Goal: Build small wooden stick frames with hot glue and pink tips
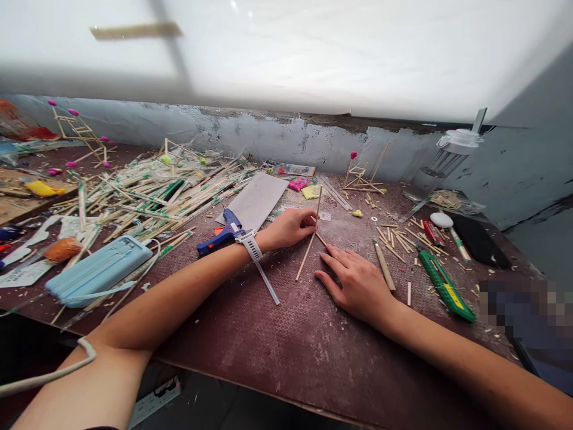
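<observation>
My left hand [290,229] is closed, its thumb and fingertips pinching a long thin wooden stick [305,259] that slants across the tabletop. My right hand [358,282] lies flat on the table with its fingers stretched out. Its index fingertip touches the end of a short wooden stick [321,239], whose other end meets the long one. A blue glue gun [230,230] rests behind my left wrist. A translucent glue stick [268,283] shows in front of that wrist. Beside my right hand lie a pale wooden-looking tool [384,263] and a green utility knife [443,283].
Bundled sticks [147,191] pile up at the left, behind a light blue power bank [101,269]. A grey sheet [257,200] lies mid-table. Small stick frames stand at the far left [85,134] and back right [358,176]. Cut sticks [396,239], a clear bottle [441,158] and a black pouch [477,239] lie right.
</observation>
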Demonstrator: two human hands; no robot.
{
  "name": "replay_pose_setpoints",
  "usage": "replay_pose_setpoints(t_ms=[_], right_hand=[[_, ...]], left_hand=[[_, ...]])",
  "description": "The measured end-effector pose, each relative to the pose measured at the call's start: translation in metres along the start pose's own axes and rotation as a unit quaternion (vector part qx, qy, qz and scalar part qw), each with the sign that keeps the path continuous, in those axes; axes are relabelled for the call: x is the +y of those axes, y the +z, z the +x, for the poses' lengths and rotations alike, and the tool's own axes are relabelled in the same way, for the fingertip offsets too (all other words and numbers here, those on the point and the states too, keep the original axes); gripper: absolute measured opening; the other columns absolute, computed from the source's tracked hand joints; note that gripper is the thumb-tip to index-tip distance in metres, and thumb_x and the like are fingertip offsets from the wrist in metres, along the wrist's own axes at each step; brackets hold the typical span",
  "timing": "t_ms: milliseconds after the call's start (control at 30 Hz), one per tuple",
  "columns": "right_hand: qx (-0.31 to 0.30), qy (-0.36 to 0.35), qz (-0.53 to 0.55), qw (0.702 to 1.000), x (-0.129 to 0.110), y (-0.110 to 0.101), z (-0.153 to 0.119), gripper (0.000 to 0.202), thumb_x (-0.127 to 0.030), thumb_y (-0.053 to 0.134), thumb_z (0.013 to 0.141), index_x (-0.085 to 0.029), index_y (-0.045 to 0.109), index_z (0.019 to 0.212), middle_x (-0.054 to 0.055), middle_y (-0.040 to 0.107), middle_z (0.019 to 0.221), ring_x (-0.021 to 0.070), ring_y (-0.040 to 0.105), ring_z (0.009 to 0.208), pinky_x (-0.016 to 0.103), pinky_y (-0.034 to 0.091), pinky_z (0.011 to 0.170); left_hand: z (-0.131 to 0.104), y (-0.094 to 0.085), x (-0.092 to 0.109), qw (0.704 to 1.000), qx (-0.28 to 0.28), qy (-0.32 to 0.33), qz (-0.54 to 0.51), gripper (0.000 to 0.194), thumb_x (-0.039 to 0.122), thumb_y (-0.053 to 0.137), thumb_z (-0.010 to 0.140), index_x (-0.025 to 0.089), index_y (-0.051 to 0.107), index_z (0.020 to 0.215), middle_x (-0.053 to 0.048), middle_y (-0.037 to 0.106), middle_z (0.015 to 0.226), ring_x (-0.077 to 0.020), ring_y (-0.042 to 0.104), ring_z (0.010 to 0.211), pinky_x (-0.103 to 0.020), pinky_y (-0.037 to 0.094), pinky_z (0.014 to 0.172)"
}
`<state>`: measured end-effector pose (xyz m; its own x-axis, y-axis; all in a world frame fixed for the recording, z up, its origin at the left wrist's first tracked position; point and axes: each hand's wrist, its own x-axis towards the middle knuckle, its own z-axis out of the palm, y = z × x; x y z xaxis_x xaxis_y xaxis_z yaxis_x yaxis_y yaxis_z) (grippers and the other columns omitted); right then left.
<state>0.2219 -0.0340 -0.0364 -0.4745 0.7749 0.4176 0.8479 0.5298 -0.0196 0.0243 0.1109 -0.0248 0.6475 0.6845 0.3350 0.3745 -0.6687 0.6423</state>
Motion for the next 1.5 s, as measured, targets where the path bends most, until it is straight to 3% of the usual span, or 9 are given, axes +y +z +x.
replay_pose_setpoints(t_ms=[1500], right_hand=[[0.004, 0.000, -0.008, 1.000, 0.0006, 0.0019, -0.0008, 0.044, -0.040, 0.054, 0.106, -0.008, 0.075, 0.128, 0.021, 0.071, 0.137, 0.0322, 0.073, 0.122, 0.046, 0.058, 0.109]], left_hand=[[0.0016, 0.0003, 0.0018, 1.000, -0.013, -0.008, -0.009, 0.003, 0.017, 0.065, 0.092, 0.017, 0.064, 0.089, -0.004, 0.078, 0.088, -0.0161, 0.073, 0.080, -0.031, 0.057, 0.080]])
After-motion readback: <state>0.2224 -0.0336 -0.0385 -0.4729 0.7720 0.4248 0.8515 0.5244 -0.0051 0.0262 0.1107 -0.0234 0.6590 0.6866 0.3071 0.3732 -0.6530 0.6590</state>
